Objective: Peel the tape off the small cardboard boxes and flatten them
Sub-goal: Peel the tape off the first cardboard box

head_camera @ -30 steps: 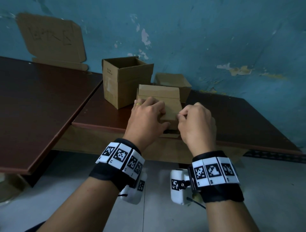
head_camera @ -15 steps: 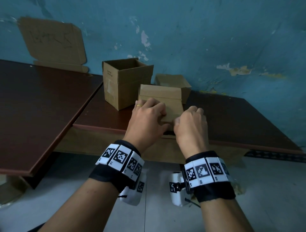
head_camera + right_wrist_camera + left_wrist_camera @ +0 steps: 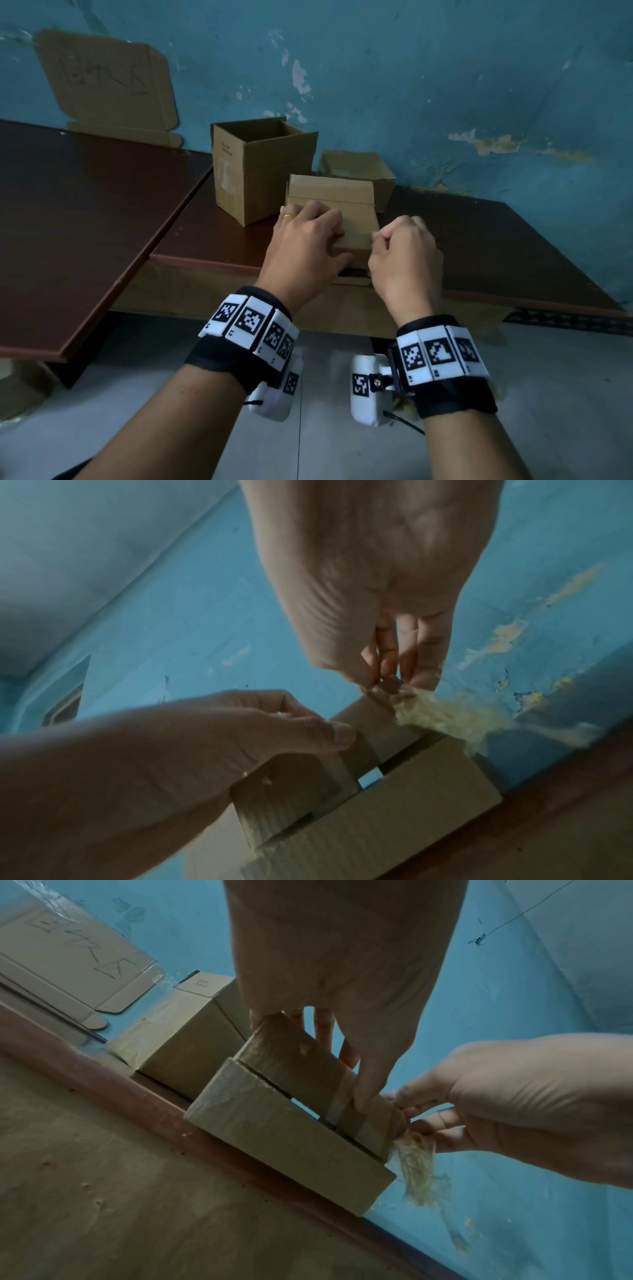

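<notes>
At the table's near edge, the left hand grips the small cardboard box, fingers curled over its top and thumb against the near flap. To its right, the right hand pinches the clear tape, which hangs crumpled off the box's right end.

Light: dim, cool, blue cast, source not visible | Shadows: soft, under the left hand on the box | Glare: faint sheen on tabletop left of the grip | Blur: right wrist view soft, peeled tape smeared | Distortion: wide-angle bending at edges, forearms stretched.
</notes>
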The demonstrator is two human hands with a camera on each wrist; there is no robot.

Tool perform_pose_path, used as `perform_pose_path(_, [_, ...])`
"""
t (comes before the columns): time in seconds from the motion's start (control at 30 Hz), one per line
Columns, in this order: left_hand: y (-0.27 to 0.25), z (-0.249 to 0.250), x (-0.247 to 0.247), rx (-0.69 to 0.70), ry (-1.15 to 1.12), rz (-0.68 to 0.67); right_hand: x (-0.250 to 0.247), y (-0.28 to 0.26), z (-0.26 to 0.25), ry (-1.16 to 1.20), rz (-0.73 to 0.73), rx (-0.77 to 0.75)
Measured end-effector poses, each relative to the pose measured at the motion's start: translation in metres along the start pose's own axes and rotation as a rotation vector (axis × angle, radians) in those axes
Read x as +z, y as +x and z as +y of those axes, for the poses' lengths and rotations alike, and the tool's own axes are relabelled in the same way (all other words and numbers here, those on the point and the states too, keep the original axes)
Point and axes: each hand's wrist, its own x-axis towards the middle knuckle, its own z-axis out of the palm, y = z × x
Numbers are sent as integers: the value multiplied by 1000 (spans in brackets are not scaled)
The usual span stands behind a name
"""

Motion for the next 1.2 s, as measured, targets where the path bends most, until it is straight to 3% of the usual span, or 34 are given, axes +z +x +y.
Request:
perform_pose_path(0.17, [0,1,0,-17,-2,-7,7,-1,0,43,-11,66])
perform_pose_path(0.4, [2,-2,-2,-51,8,-19,-5,0,5,684,45,309])
perform_pose_path(0.5, [1,-1,-2,-51,19,-19,-3,-1,8,608,-52,223])
perform_pose_path(0.6, [1,0,-2,-61,38,-17,2,-1,13,488,-51,175])
perform_pose_path(0.73, [2,-3,-2,-73,59,-10,6,2,20,571,-40,271])
perform_pose_path(0.97, [4,-7,-2,-114,63,47,-3,3,21,1064,-144,540])
perform_pose_path(1.2, [3,-2,-2,-145,15,36,-3,-3,12,897,-415,487])
